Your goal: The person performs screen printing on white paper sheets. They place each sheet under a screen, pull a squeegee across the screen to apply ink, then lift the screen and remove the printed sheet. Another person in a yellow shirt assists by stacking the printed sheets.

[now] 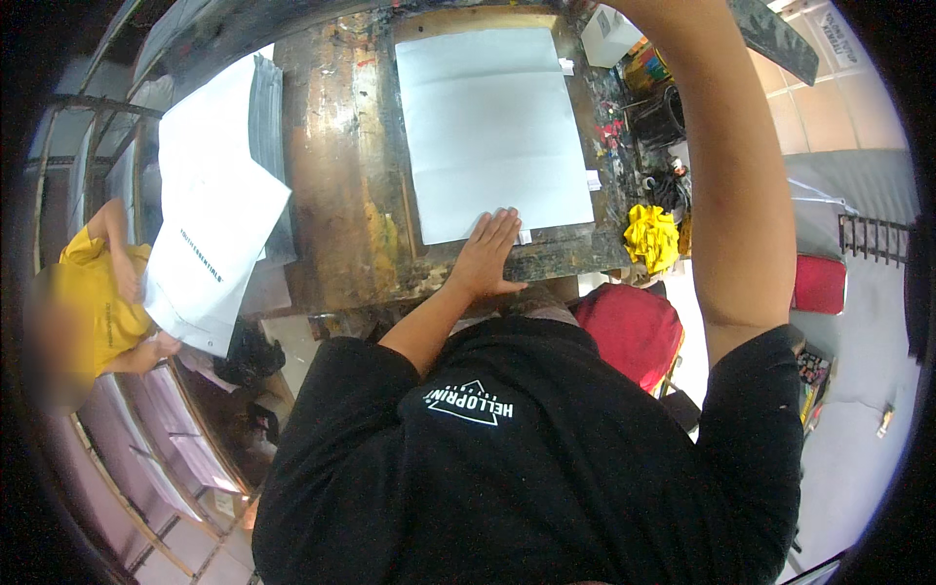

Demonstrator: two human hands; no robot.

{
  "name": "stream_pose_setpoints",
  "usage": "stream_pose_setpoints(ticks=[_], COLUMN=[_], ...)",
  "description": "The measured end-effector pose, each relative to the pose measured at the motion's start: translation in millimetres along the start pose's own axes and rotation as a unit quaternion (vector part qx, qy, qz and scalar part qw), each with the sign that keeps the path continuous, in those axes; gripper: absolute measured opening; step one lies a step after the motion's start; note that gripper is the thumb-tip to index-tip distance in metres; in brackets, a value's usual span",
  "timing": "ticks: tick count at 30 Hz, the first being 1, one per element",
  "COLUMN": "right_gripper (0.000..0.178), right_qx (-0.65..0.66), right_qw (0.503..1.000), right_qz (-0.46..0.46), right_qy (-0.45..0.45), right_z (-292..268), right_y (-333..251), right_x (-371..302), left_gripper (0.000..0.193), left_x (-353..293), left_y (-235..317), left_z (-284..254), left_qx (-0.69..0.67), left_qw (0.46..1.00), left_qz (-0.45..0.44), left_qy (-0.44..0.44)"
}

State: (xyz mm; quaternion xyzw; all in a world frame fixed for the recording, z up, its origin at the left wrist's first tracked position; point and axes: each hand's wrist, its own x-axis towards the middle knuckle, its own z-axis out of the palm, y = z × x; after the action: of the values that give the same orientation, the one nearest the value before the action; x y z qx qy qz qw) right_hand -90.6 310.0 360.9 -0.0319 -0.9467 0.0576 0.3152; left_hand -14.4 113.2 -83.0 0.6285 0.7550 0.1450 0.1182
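Observation:
A large pale white sheet, with faint creases across it, lies flat on the paint-stained wooden table. Small white tabs stick out along its right side. My left hand rests at the sheet's near edge, fingers stretched out flat on it and thumb spread to the right; it holds nothing that I can see. My right arm reaches far forward along the table's right side. Its hand lies beyond the upper edge of the picture, so what it touches is hidden.
Left, a person in a yellow shirt handles a white printed sheet on a stack of sheets. Along the table's right edge are a white box, a black container and a crumpled yellow cloth. Something red sits below.

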Motion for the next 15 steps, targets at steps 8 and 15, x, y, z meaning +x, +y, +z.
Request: stream_pose_setpoints(ticks=[8,15], right_gripper=[0.049,0.063], right_qx=[-0.005,-0.045], right_qw=[0.998,0.983], right_qz=[-0.021,-0.076], right_qy=[0.056,-0.161], right_z=[16.4,58.5], right_y=[1.1,-14.3], right_x=[-9.4,-160.6], left_gripper=[0.131,0.138], left_x=[-13.3,-86.7], left_y=[23.9,51.1], left_z=[-129.6,-254.3], left_qx=[-0.254,-0.846], left_qw=[0.943,0.403], left_qz=[-0.124,-0.100], left_qy=[0.178,0.334])
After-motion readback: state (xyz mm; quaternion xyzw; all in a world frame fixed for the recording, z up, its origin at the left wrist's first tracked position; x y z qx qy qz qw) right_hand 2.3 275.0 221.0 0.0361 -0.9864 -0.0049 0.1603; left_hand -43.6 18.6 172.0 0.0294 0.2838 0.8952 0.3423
